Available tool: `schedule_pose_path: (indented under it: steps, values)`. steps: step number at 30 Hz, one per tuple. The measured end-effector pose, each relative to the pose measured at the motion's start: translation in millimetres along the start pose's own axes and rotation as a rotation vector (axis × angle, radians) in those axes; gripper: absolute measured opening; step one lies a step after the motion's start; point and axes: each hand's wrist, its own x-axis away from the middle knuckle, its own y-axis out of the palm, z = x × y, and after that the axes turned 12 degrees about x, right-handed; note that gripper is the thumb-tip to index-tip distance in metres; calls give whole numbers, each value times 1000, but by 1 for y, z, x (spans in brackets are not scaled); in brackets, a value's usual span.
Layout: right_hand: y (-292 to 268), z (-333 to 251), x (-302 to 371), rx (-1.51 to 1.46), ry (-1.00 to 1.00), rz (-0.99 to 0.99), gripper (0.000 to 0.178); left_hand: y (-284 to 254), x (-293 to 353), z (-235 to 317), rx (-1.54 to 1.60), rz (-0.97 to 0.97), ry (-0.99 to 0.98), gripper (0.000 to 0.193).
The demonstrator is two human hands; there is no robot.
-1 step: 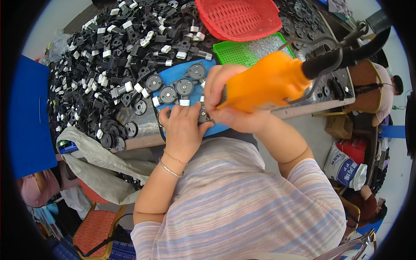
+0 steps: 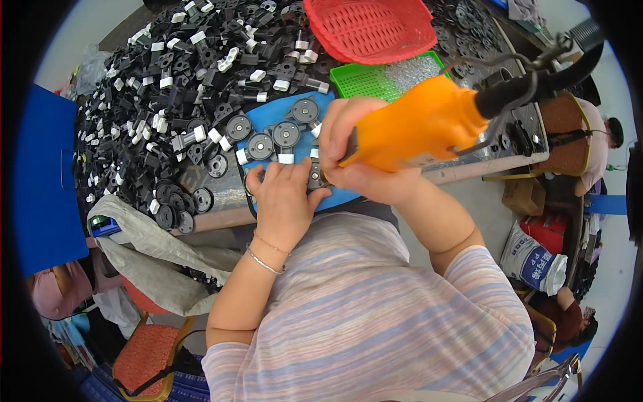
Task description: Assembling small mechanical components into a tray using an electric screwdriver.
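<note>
My right hand point(image 2: 351, 144) is wrapped round an orange power screwdriver point(image 2: 418, 124), whose black cord runs up to the right. The tool's tip is hidden behind the hand. On the blue mat point(image 2: 268, 110), my left hand point(image 2: 281, 191) lies with its fingers bent down. Between its index finger and thumb it steadies a dark wheel part point(image 2: 315, 177), partly covered by my hands. Beyond the fingers sit several black-and-white parts with round grey discs, among them one wheel part point(image 2: 286, 135) in the middle and another wheel part point(image 2: 305, 110) farther back.
A large heap of black-and-white parts point(image 2: 167, 87) covers the table's left side. Behind the mat stand a green tray point(image 2: 365, 82) of small shiny pieces and a red basket point(image 2: 368, 30). Grey cloth point(image 2: 147, 254) hangs at the front left. Other people sit at the far sides.
The screwdriver and my right hand have shifted slightly to the right. My left hand stays in place.
</note>
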Motion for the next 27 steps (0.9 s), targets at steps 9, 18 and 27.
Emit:
schedule_pose_path:
  steps: [9,18,27]
  values:
    - [-1,7,3,62,13,-96,24,0,0,0,4,8,4,48]
    - [6,4,-7,-120,124,-162,27,0,-1,2,23,45,17,41]
    - [-72,-24,-23,43,-144,112,26,-2,2,5,22,-12,-47,51]
